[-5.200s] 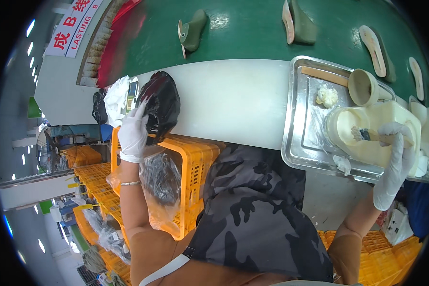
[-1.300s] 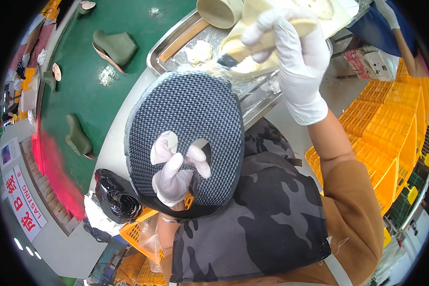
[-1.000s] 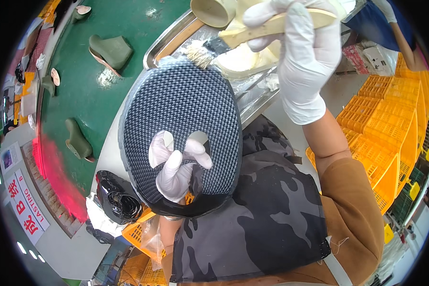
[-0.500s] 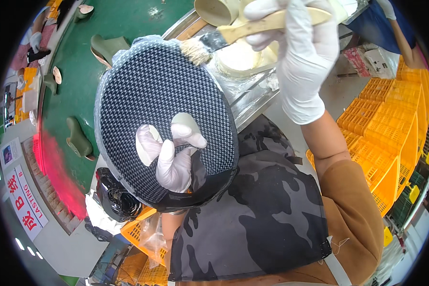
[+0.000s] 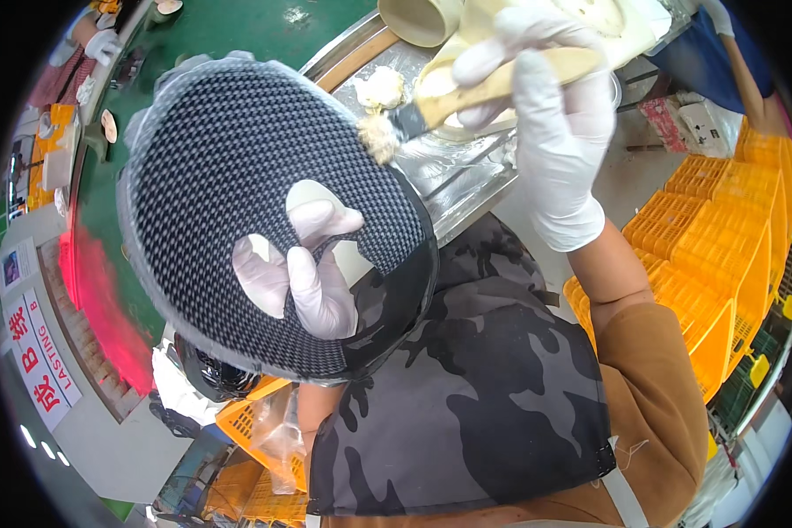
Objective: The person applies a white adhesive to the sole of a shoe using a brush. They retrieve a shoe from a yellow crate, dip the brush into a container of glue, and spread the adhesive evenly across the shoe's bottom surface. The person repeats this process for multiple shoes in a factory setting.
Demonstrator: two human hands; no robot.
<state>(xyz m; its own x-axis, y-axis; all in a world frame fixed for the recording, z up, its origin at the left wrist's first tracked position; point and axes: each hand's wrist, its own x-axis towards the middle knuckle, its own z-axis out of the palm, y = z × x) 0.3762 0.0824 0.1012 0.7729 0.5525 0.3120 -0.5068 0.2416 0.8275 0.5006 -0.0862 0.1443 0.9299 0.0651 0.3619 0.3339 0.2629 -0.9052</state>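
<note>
A large oval fabric piece (image 5: 211, 150), dark with a pale checked pattern and a black lower edge, is held up before my apron. My white-gloved left hand (image 5: 312, 273) is closed on it, with fingers bent over the patterned face. Pale patches show beside the fingers, and the rest of that hand is hidden. My gloved right hand (image 5: 559, 132) grips the wooden handle of a flat paintbrush (image 5: 493, 84). Its bristles, caked with cream-coloured paste, are at the right upper edge of the fabric; I cannot tell whether they touch.
Behind the brush are a metal tray (image 5: 449, 167) with a whitish lump and a beige cup (image 5: 421, 19). A green worktop (image 5: 229, 33) lies beyond the fabric. Yellow crates (image 5: 678, 255) are stacked at right. Another person's gloved hand (image 5: 104, 46) shows at far left.
The fabric piece has moved left and tilted, with my left hand still on it. The brush has shifted slightly right and down, and its bristles sit lower along the edge.
</note>
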